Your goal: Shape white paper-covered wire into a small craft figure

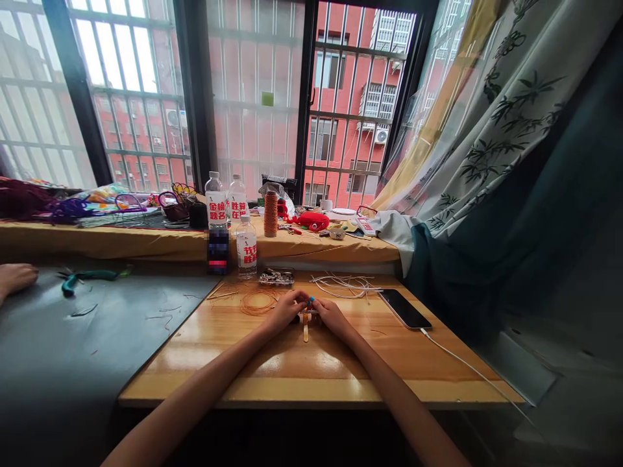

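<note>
My left hand (288, 310) and my right hand (331, 316) meet over the wooden table, fingers pinched together around a small blue piece (311, 300). It is too small to tell what kind of thing it is. Just below the fingertips, a flat wooden craft stick (305, 329) points toward me. Something thin crosses its upper end, mostly hidden by the hands. Left of my left hand lies a loose coil of thin orange-brown wire (257, 302). Behind the hands is a clear box of small metallic parts (276, 277).
White cords (343, 283) and a phone (405, 309) on a cable lie to the right. Water bottles (246, 250) and a thread spool (270, 214) stand at the back. Another person's hand (18, 277) rests at far left, near green-handled pliers (90, 277) on the grey table.
</note>
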`<state>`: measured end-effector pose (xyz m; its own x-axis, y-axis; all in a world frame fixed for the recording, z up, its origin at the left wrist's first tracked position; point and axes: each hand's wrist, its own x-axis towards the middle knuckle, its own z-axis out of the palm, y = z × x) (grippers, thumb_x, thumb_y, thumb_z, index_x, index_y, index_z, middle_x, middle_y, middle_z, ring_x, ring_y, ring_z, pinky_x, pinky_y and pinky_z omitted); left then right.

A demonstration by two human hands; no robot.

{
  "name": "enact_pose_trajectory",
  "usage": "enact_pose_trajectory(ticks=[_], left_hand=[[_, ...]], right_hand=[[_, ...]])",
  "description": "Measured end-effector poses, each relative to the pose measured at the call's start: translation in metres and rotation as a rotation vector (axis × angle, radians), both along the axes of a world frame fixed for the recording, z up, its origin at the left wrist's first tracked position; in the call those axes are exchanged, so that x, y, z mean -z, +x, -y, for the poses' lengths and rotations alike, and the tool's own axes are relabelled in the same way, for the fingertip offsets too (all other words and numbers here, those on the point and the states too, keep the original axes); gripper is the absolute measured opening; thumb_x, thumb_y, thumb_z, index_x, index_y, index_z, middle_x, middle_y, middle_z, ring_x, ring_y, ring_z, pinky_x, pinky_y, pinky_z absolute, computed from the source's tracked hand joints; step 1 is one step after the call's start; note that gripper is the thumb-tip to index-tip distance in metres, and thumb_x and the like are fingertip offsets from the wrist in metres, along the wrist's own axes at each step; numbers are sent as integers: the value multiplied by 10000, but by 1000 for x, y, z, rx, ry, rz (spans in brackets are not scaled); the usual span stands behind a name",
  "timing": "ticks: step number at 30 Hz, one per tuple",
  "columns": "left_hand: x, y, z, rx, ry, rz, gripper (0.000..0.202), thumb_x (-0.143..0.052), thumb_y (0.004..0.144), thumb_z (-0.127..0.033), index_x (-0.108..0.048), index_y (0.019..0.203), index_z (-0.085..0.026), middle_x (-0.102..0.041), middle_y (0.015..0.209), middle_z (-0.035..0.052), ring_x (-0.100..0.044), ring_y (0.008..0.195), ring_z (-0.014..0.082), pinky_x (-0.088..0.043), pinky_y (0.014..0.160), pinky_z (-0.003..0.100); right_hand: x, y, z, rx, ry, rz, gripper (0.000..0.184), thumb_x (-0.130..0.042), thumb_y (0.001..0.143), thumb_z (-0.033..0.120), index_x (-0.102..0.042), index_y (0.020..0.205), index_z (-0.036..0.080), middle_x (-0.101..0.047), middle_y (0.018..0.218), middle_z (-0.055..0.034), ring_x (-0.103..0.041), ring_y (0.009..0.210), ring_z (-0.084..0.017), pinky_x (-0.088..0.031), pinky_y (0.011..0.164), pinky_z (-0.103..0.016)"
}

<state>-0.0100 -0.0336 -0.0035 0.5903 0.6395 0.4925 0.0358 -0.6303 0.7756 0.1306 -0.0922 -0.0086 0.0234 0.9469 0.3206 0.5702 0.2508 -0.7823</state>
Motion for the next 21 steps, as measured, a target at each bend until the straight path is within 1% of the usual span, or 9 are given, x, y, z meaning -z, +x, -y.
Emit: enact_pose_trajectory(ticks=[6, 9, 12, 16, 21], left_hand=[[-2, -2, 3, -50, 91, -16, 96, -490, 713, -163, -568, 768, -154, -587, 733, 13, -527, 713, 131, -396, 661, 227], [-6, -3, 8, -53, 132, -23, 87, -483, 722, -170, -563, 753, -158, -580, 720, 11, -521, 706, 131, -397, 657, 227], [-10, -4, 13, -63, 162, -38, 84, -484, 725, -175, -566, 731, -160, -578, 706, 11, -516, 700, 134, -397, 651, 229], [-12, -4, 16, -62, 185, -34, 102, -483, 730, -186, -582, 739, -162, -590, 724, 19, -521, 712, 137, -400, 664, 234], [-9, -5, 13, -20, 132, -39, 138, -484, 720, -196, -603, 775, -154, -598, 765, 27, -531, 737, 142, -403, 692, 241]], right_hand=[[2, 3, -4, -35, -37, -119, 399, -350, 771, 487, -532, 669, 147, -501, 524, 18, -447, 458, -92, -343, 450, -207], [0, 2, -2, -44, -59, -171, 438, -313, 775, 515, -508, 636, 148, -468, 493, 29, -410, 410, -74, -323, 421, -199], [-2, 0, -1, -58, -80, -209, 456, -308, 763, 543, -500, 639, 149, -475, 508, 25, -411, 413, -71, -321, 417, -198], [-3, -1, -1, -78, -98, -239, 428, -411, 701, 563, -503, 682, 146, -496, 559, 19, -436, 460, -78, -323, 429, -195], [-3, -2, 0, -66, -100, -244, 408, -422, 695, 554, -486, 663, 152, -473, 548, 32, -434, 465, -77, -329, 447, -200]])
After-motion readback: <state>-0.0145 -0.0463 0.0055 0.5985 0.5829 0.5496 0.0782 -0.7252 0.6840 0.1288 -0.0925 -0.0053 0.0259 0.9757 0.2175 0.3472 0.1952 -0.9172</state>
